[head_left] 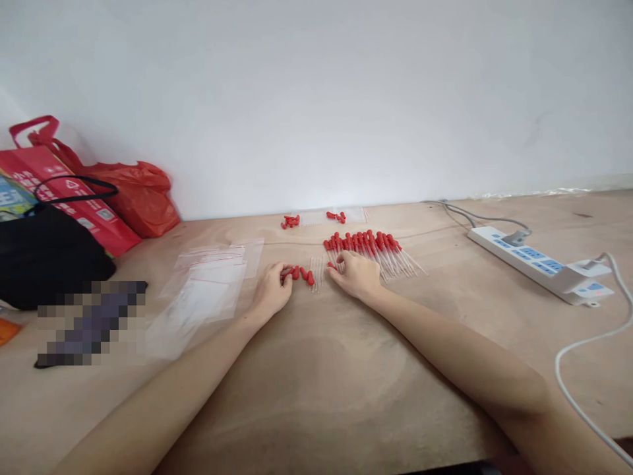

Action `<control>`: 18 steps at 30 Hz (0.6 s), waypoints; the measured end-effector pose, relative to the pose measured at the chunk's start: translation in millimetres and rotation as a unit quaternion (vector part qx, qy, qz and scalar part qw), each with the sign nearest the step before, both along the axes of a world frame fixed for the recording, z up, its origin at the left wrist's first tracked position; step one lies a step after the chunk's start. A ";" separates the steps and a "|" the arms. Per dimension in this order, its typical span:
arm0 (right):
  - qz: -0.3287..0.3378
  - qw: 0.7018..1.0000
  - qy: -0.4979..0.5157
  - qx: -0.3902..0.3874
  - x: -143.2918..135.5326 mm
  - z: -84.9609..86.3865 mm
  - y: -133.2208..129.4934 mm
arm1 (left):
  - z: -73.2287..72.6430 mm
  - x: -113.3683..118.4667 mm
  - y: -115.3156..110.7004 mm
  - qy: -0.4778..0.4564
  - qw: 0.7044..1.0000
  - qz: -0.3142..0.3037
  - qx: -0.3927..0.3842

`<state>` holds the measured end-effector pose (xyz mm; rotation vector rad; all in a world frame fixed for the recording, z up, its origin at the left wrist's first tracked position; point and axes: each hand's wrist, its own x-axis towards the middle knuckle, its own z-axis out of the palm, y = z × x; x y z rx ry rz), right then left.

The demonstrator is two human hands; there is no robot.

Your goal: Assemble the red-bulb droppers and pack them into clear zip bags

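Observation:
My left hand [271, 290] rests on the wooden table [316, 396], its fingertips touching a few loose red rubber bulbs [301, 273]. Clear glass tubes [316, 272] lie between my two hands. My right hand [357, 273] rests palm down, fingers by a red bulb at the near end of a row of several assembled droppers with red bulbs [376, 249]. Whether either hand pinches a piece is hard to tell. More loose red bulbs [291, 221] and another small group of red bulbs [337, 216] lie farther back near the wall.
Clear zip bags [208, 284] lie left of my left hand. A black bag [44, 257], a red box [64, 198] and a red plastic bag [143, 198] stand at far left. A white power strip [539, 264] with cables lies at right.

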<state>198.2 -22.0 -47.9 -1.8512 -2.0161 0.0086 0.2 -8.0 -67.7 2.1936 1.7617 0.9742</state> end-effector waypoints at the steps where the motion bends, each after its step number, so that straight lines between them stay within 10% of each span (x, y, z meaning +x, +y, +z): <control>1: 0.001 1.000 0.003 0.009 -1.3 0.3 -0.5 | 0.3 0.1 -0.2 0.001 1.000 0.002 0.000; 18: 0.025 0.999 -0.034 -0.035 -25.9 9.2 2.0 | 2.5 -0.1 1.6 -0.017 1.000 0.006 -0.006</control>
